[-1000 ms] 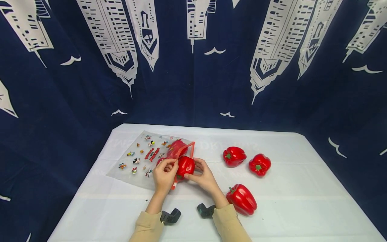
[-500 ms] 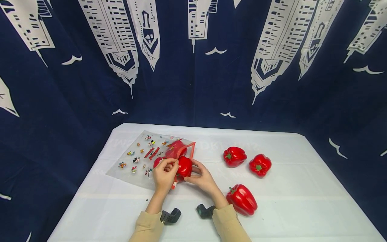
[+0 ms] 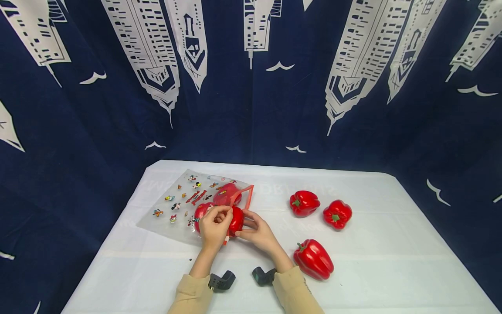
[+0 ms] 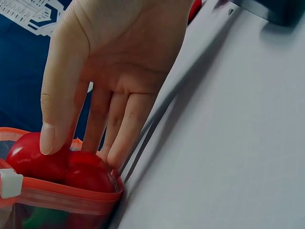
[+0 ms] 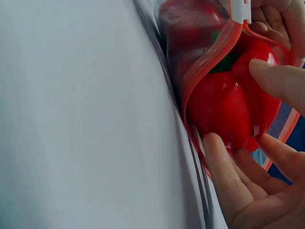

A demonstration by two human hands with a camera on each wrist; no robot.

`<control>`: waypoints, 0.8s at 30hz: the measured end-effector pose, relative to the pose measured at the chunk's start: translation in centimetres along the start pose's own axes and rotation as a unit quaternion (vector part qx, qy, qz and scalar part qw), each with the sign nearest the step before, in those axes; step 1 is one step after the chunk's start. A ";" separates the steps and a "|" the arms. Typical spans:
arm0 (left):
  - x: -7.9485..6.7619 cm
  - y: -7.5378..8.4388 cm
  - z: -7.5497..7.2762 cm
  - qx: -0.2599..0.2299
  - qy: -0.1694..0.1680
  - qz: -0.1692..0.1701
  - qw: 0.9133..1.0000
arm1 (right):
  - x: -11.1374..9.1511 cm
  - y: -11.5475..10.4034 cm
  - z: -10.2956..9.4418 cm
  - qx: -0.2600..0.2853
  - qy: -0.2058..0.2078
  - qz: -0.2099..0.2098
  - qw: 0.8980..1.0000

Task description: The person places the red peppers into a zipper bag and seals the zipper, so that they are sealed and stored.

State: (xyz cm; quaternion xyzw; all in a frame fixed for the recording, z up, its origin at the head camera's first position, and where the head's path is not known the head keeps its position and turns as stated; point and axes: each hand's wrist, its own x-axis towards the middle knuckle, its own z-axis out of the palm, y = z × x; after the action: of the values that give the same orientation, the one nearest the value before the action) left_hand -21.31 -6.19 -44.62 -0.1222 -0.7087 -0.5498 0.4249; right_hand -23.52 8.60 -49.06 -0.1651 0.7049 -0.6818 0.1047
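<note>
A clear printed zip bag (image 3: 166,218) lies on the left of the white table, its orange-edged mouth facing right. Inside show two red bell peppers, one at the back (image 3: 226,194) and one nearer the left hand (image 3: 201,213). My left hand (image 3: 213,226) pinches the bag's rim, thumb against bent fingers. With thumb and fingers, my right hand (image 3: 259,233) grips another red bell pepper (image 5: 219,102), which sits partly inside the mouth. The left wrist view shows that pepper (image 4: 88,171) between the orange edges beside a white zip slider (image 4: 10,183).
To the right lie three loose red bell peppers: one at the back (image 3: 304,203), one farther right (image 3: 337,214), one near the right sleeve (image 3: 313,259). Black cameras hang at the left wrist (image 3: 222,280) and right wrist (image 3: 263,276). A dark blue curtain (image 3: 251,109) backs the table.
My right hand has moved left, pushing the gripped bell pepper farther into the bag's mouth. The front pepper inside has shifted left. My left hand has stayed on the rim.
</note>
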 end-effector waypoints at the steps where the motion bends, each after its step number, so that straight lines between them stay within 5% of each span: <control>1: 0.0 0.0 0.0 0.002 0.002 0.001 1.000 | 0.0 -0.1 0.0 0.002 -0.002 -0.003 1.000; 5: 0.0 -0.3 0.1 0.005 0.005 0.001 1.000 | -0.3 -1.2 0.4 0.001 -0.008 -0.010 1.000; 13: -0.9 -3.5 0.5 -0.005 0.002 -0.023 1.000 | -1.1 -2.7 1.2 -0.018 0.010 -0.015 1.000; 24: -0.4 -2.3 0.4 0.006 0.012 -0.003 1.000 | -1.0 -2.3 2.0 -0.049 0.053 -0.050 0.996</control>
State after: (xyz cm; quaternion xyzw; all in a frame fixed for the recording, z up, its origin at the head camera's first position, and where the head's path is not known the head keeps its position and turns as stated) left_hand -22.70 -6.58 -46.45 -0.1109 -0.7068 -0.5485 0.4327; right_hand -21.67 7.12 -46.90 -0.1681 0.7333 -0.6583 0.0247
